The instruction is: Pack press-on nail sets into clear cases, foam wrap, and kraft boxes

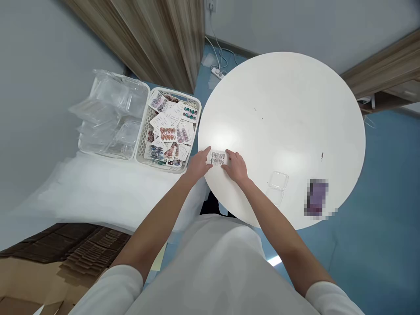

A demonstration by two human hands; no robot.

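A small card of press-on nails (218,158) lies flat at the near left side of the round white table, showing two rows of silvery, glittery nails. My left hand (198,164) grips its left edge between thumb and fingers. At the opposite edge, my right hand (237,167) pinches it in the same way. To the right of my right forearm rests an open, hinged clear plastic case (278,180) with nothing visible inside.
Left of the table, a white basket (141,148) holds many nail cards (168,134). Another basket (148,94) beside it overflows with clear plastic cases (127,131). A blurred purple object (316,197) lies at the table's right. Cardboard (29,280) is stacked at lower left.
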